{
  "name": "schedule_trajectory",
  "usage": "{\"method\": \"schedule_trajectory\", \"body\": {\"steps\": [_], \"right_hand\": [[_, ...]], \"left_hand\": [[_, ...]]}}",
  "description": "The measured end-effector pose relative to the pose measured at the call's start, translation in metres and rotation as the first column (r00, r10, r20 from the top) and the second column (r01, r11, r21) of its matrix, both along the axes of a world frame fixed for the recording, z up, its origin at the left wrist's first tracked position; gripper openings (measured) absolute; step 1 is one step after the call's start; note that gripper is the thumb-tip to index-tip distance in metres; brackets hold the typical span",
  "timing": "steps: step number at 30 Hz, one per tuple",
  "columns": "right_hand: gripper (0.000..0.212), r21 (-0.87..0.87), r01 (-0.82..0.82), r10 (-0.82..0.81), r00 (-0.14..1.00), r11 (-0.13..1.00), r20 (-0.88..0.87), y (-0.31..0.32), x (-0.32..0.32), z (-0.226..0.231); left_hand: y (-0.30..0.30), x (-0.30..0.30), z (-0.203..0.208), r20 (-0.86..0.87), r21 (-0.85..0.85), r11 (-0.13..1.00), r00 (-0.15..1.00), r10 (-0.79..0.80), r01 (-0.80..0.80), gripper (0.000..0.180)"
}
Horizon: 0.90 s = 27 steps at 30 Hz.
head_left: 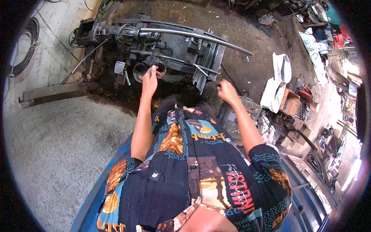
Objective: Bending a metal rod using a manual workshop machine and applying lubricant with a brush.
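My left hand (150,80) is over the near side of a dark, greasy machine (127,33), beside a round metal cup (140,71). Its fingertips are pressed together, and anything between them is too small to make out. To the right, my right hand (227,92) is curled into a fist just off the end of a bundle of metal rods (205,67). Something dark shows at its finger side, but I cannot tell what it is. A long bright steel bar (185,34) runs along the machine's top toward the right.
A grey box (119,67) with a green-tipped piece stands left of the cup. On the right lie a white sack (272,94), a cardboard box (290,102) and cluttered parts. Coiled cable (27,48) hangs on the left wall; a wooden beam (58,92) lies below.
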State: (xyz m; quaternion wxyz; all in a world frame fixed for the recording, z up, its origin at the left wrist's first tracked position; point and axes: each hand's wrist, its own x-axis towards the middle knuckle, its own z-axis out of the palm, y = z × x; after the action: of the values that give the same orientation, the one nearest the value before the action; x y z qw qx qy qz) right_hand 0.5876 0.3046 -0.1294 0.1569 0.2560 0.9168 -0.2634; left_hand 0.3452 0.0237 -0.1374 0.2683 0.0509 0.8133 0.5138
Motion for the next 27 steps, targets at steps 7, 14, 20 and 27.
{"method": "schedule_trajectory", "body": {"steps": [7,14,20,27], "right_hand": [[0.019,-0.035,0.222,-0.225,0.96,0.974,-0.166,-0.086,-0.144,-0.044],[0.023,0.031,0.145,-0.148,0.978,0.989,0.144,-0.111,-0.197,-0.035],[0.019,0.155,-0.097,0.117,0.985,0.983,-0.127,-0.132,-0.215,0.015],[0.02,0.456,-0.347,0.547,0.713,0.819,-0.439,-0.18,-0.273,0.035]], "left_hand": [[-0.015,-0.055,0.014,-0.086,0.049,0.994,0.992,-0.096,0.1,0.045],[-0.079,-0.078,-0.016,-0.079,0.055,0.998,0.996,-0.033,0.038,0.047],[-0.117,-0.074,-0.02,0.082,0.105,0.993,0.995,0.049,-0.057,0.05],[-0.139,-0.069,-0.029,0.292,0.186,0.973,0.953,0.078,-0.136,0.052]]}}
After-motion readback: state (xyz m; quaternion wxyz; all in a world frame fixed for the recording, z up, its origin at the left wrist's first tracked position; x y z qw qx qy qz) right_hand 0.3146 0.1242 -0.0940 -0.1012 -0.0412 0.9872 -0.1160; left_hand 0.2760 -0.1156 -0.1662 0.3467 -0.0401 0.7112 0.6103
